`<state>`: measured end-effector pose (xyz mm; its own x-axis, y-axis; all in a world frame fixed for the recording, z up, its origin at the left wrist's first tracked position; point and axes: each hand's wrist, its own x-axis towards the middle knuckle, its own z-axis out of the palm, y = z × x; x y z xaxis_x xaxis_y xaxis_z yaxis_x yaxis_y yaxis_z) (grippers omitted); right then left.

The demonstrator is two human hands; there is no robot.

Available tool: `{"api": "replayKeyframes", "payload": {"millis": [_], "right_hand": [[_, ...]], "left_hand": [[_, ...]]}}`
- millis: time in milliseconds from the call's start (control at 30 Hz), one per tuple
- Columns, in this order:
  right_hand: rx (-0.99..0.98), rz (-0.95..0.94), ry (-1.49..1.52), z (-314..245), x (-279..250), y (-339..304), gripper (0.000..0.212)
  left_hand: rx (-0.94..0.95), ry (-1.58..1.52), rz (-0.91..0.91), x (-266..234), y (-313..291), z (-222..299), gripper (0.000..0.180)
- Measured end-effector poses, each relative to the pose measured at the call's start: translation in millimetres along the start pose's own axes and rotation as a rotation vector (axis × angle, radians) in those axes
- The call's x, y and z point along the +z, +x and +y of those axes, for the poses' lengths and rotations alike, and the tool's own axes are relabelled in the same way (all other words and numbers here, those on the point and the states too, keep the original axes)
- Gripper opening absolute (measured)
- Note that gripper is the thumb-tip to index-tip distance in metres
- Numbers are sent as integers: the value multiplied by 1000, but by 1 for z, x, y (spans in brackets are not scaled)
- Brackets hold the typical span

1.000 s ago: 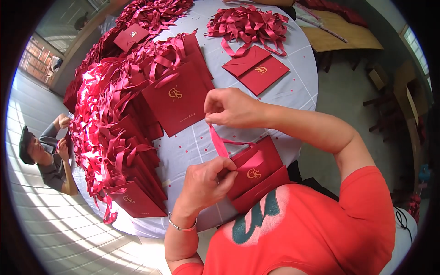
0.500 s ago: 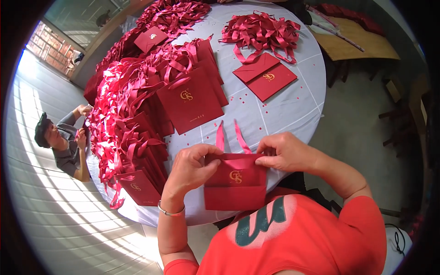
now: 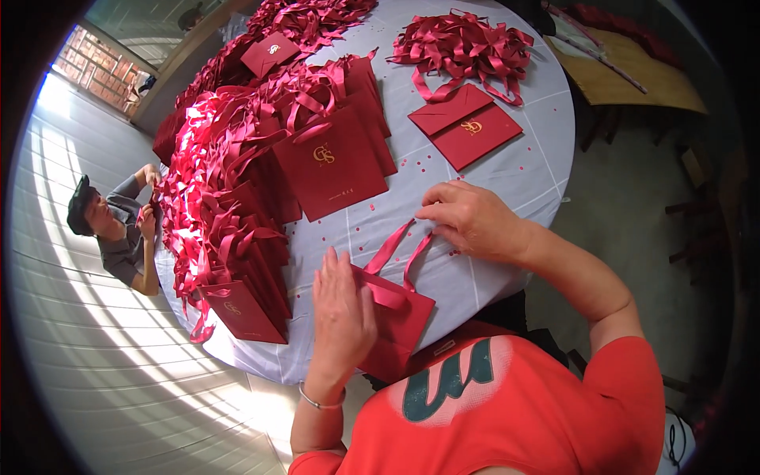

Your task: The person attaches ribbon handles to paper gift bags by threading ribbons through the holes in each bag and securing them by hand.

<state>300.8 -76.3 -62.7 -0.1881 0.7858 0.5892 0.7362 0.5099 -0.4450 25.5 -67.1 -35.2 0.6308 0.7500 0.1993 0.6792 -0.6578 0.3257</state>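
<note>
Sun-striped floor [image 3: 103,309], dark fisheye rim

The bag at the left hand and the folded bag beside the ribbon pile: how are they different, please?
The left hand touches its bag; no hand touches the folded bag. Ribbon handles stretch from the first bag toward the right hand; the folded bag shows no clearly attached handles. The first bag is nearer the person; the folded bag lies farther away. Both are red.

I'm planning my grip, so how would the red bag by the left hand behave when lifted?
The bag looks fairly stiff, being flat-sided with straight edges. Its ribbon handles would probably flop, like the ribbons heaped beyond. Likely light too: its sides look thin.
</note>
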Motion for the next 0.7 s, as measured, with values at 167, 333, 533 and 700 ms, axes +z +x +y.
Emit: {"api": "replayKeyframes", "payload": {"millis": [167, 333, 533, 700], "right_hand": [[7, -250, -6, 5, 0, 7, 17], [-99, -199, 18, 10, 10, 14, 15], [-141, -192, -72, 7, 20, 18, 15], [-126, -266, -104, 3, 20, 18, 14]], "left_hand": [[-113, -172, -49, 13, -16, 8, 70], [-112, -272, -56, 15, -20, 3, 75], [-182, -306, 49, 27, -21, 3, 78], [-406, -357, 157, 28, -10, 10, 95]]}}
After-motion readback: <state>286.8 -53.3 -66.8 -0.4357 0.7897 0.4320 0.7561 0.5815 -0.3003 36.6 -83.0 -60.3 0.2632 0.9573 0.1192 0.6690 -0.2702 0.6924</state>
